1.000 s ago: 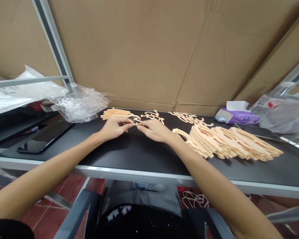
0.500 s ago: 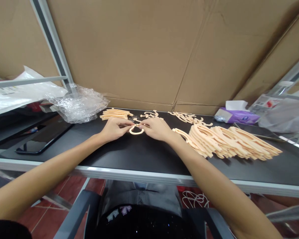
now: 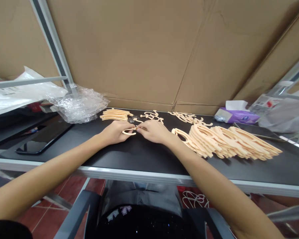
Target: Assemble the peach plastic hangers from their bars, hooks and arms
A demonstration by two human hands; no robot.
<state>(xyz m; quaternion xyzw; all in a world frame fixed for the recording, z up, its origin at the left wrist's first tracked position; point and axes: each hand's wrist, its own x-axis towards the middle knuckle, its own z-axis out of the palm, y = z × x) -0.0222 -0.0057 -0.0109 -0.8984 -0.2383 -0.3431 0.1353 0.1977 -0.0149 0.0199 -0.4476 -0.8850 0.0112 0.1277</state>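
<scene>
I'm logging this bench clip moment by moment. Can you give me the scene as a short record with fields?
held: peach curved piece, pinched between left hand and right hand, over the black table
right of hands: fanned pile of peach pieces
behind hands: small peach stack; loose peach pieces
far left: crumpled clear plastic; dark glossy device
far right: purple tissue pack

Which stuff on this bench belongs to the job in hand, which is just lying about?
In hand: curved peach piece, pinched by left hand and right hand; fanned pile of peach pieces; small stack; loose bits.
Lying about: tissue pack; crumpled plastic wrap; dark flat device.
</scene>
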